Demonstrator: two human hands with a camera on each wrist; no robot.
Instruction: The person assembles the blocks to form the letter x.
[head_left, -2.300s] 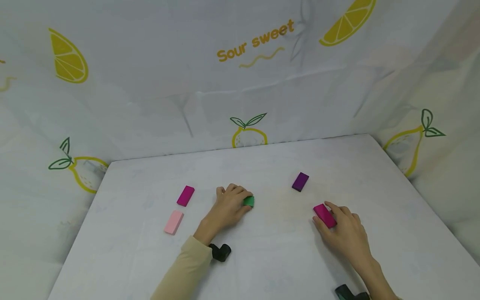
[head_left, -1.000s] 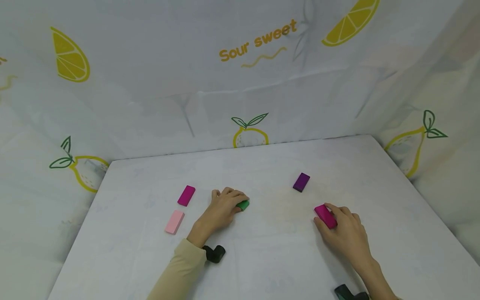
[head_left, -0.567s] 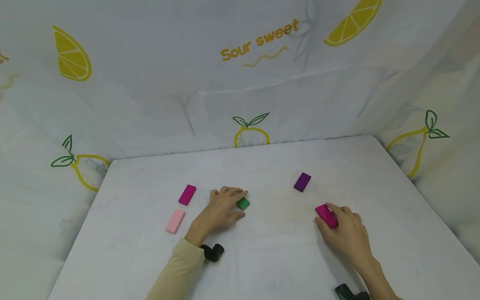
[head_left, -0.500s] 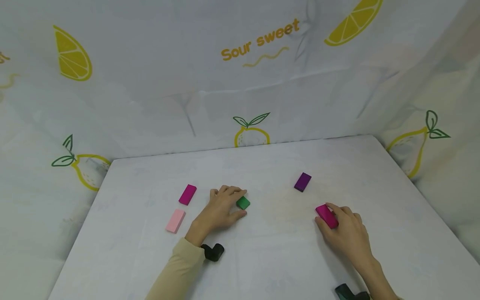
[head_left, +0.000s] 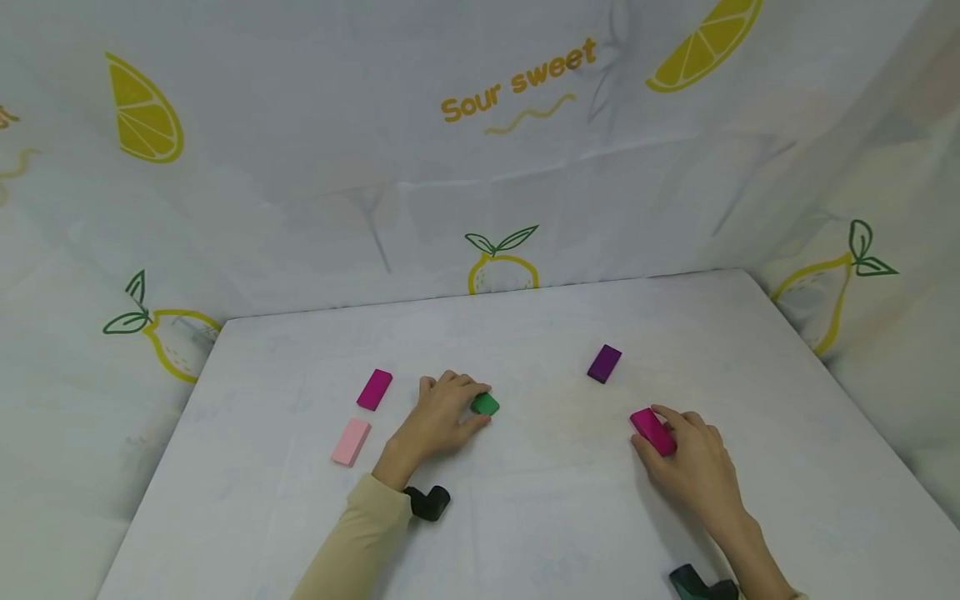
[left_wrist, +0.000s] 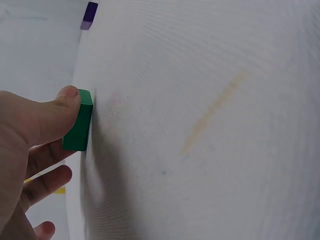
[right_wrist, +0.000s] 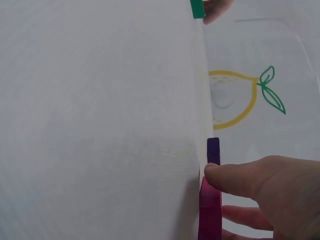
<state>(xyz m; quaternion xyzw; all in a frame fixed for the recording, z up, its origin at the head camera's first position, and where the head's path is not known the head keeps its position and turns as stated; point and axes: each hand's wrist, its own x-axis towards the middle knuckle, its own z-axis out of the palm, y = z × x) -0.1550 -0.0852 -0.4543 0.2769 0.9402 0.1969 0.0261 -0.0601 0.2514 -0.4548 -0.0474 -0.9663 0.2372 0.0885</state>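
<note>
My left hand (head_left: 437, 421) pinches a small green block (head_left: 485, 404) by its two sides near the table's middle. In the left wrist view the thumb lies against the face of that green block (left_wrist: 80, 122), with a finger behind it and the others spread below. On the right, my right hand (head_left: 693, 462) holds a magenta block (head_left: 652, 431) between thumb and forefinger. The right wrist view shows its thumb at the upper end of the magenta block (right_wrist: 210, 212); the palm side is partly hidden. Farther back lies a dark purple block (head_left: 604, 364).
Left of my left hand lie another magenta block (head_left: 374, 390) and a light pink block (head_left: 351, 442). They rest on a white-covered table (head_left: 540, 517). A lemon-printed white curtain (head_left: 315, 233) rises behind its far edge. Black wrist devices (head_left: 429, 503) sit under both wrists.
My left hand shifted slightly left with the green block, loosened so thumb and fingers spread apart, then drew them back in on it; the block turned. The right hand has kept its hold.
</note>
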